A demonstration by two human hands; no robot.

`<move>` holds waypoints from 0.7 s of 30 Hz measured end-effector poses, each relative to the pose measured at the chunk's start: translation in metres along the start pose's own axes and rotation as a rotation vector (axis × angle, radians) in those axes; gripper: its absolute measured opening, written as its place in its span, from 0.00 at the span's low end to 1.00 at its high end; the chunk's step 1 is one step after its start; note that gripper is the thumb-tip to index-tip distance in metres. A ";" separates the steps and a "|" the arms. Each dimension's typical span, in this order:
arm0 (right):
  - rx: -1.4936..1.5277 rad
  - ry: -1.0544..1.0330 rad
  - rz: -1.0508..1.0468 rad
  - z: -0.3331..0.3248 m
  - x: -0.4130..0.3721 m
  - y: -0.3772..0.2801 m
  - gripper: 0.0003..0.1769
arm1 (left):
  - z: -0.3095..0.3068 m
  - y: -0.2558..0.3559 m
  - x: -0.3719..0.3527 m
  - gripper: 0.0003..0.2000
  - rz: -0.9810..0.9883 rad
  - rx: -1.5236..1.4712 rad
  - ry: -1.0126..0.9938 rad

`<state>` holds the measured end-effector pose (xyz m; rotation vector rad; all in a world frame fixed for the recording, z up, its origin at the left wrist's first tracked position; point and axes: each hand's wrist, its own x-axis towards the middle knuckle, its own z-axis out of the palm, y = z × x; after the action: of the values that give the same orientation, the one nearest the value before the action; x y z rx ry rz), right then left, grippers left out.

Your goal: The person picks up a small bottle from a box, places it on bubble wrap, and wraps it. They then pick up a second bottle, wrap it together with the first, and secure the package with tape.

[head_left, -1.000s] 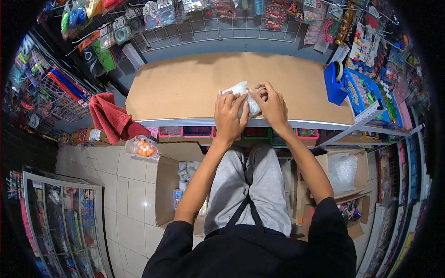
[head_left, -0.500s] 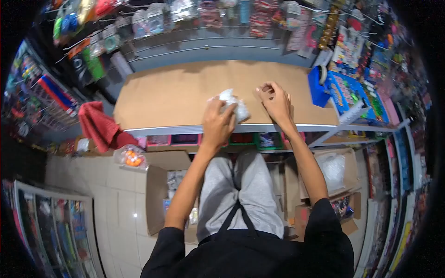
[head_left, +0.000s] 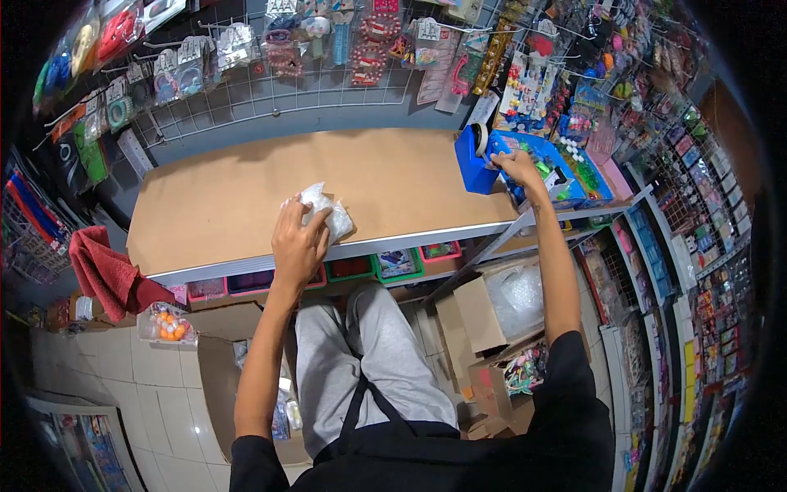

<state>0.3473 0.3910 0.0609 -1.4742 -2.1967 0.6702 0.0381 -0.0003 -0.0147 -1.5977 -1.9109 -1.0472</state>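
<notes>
My left hand is closed on a small white bubble-wrapped package, which rests on the brown tabletop near its front edge. The fingers lie over the package's left side. My right hand reaches to the right end of the table. Its fingertips pinch together beside the front of a blue tape dispenser that carries a roll of tape. What those fingers hold is too small to make out. Just past them sits a blue tray with small colourful goods, partly covered by the hand.
Hanging packs cover the wire grid behind the table. A red cloth hangs at the left end. Colourful baskets sit under the tabletop. On the floor, open cardboard boxes flank my legs, one holding bubble wrap.
My right hand has moved right, from above the tabletop to the tape dispenser, and its fingers have come together. The view has swung right. My left hand still holds the package.
</notes>
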 end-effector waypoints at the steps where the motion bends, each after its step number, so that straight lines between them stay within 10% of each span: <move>1: 0.077 -0.044 0.034 0.001 0.000 0.000 0.18 | -0.001 0.000 0.000 0.18 -0.004 -0.004 0.001; 11: 0.621 -0.105 0.158 -0.004 -0.022 -0.014 0.15 | 0.003 -0.001 -0.001 0.17 -0.041 -0.035 -0.003; 21: 0.369 -0.029 0.207 -0.004 -0.064 -0.027 0.15 | 0.004 0.000 -0.001 0.16 -0.037 -0.064 0.018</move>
<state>0.3531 0.3231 0.0756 -1.5072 -1.8269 1.1038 0.0386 0.0021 -0.0178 -1.5871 -1.9197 -1.1456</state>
